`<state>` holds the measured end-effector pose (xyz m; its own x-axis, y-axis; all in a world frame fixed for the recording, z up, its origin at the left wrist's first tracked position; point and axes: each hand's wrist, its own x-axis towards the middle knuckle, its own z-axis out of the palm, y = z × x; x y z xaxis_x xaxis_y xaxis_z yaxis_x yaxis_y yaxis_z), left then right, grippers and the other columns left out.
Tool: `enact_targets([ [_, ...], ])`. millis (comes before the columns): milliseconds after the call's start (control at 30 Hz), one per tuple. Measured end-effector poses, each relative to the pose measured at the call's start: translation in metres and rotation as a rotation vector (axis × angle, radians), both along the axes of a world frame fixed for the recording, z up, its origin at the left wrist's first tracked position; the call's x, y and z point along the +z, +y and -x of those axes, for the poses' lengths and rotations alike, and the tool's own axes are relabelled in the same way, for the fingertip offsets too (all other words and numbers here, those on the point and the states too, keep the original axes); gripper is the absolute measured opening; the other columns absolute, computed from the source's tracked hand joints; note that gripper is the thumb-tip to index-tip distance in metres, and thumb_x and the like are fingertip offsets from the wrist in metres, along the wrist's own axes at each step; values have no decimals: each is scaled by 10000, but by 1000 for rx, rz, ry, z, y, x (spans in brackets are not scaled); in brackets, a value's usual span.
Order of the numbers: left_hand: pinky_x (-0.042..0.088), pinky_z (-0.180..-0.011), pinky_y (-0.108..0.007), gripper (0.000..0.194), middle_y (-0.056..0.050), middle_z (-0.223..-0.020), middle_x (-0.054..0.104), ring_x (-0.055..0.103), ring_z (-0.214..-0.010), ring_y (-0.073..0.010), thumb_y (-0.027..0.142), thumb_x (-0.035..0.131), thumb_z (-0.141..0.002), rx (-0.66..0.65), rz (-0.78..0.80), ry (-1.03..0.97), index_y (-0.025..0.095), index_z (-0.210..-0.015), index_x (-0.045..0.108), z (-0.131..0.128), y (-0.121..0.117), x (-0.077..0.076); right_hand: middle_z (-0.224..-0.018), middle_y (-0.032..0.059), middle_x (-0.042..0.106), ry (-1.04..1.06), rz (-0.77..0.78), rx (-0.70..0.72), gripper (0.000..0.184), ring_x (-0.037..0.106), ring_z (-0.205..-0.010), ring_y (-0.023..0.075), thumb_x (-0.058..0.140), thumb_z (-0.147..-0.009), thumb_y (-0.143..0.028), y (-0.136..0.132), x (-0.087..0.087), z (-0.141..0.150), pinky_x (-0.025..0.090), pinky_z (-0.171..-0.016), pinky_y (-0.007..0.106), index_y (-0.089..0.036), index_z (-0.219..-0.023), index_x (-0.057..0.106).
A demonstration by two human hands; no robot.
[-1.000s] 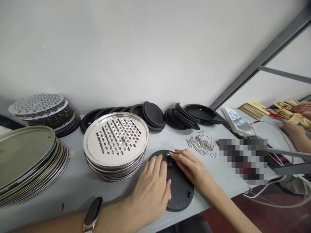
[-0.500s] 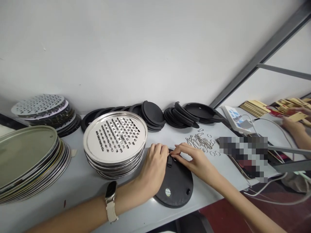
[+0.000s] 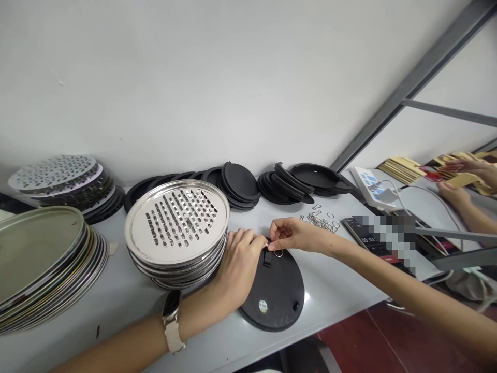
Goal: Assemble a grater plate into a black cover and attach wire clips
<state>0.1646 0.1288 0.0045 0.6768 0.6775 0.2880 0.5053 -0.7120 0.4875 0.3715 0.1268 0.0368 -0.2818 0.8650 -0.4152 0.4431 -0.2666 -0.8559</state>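
Note:
A round black disc [image 3: 277, 295] lies on the table in front of me, with a small strap tab [image 3: 267, 258] near its top and a round pale sticker on its lower part. My left hand [image 3: 243, 261] is closed over the disc's upper left edge, thumb and forefinger pinched by the tab; what they pinch is mostly hidden. Opposite it, my right hand [image 3: 289, 234] pinches a thin metal ring [image 3: 278, 253], its fingertips touching or nearly touching the left ones. Behind the right wrist lies a pile of small metal clasps and rings [image 3: 320, 220].
To the left stand a stack of round metal grater plates [image 3: 176, 228], a stack of large discs [image 3: 34, 248] and spiked plates [image 3: 58, 173]. Black round covers [image 3: 240, 181] line the wall. At right are a phone [image 3: 373, 241], a power strip [image 3: 373, 186] and a co-worker's hands [image 3: 458, 197].
My right hand has turned and shifted slightly up and left, its fingers more curled, and the ring shows more clearly below them. The left hand stays at the disc's top. The view has shifted slightly.

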Motion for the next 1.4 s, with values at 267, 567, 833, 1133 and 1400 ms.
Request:
enact_targets([
  [267,382,-770,-353,125,-12,-858,609,527,-826,-194,143,492,-949,69,27,-137,211,-982,591,-2,-2,-3,-682,-14,635,-4,276,91,450,578,-708,141,853,-590,-423,20,9,-5,424,-714,272,-175,-865,598],
  [567,399,-774,-343,149,-21,-877,612,544,-844,-193,118,472,-950,28,43,-195,201,-928,594,-3,-2,-7,-685,-9,645,-23,238,113,445,556,-669,126,842,-618,-411,18,10,-3,381,-647,249,-166,-887,587],
  [833,391,-780,-342,142,-1,-872,631,563,-840,-180,108,507,-935,15,28,-222,210,-893,597,-1,-1,-6,-721,-1,664,-68,190,142,480,560,-698,134,831,-621,-462,16,10,-6,385,-646,251,-177,-917,584],
  [1133,402,-773,-329,164,1,-817,615,558,-816,-175,70,532,-908,17,81,-250,191,-817,594,-1,-1,-10,-708,-8,638,-61,214,134,473,542,-676,127,846,-600,-445,18,9,-4,386,-625,245,-177,-863,557],
  [1400,428,-776,-331,194,-8,-811,631,567,-820,-180,56,502,-909,-11,108,-291,185,-795,591,-3,2,-9,-687,-21,608,-26,266,119,490,520,-633,110,847,-590,-465,18,9,-2,383,-595,238,-184,-823,518],
])
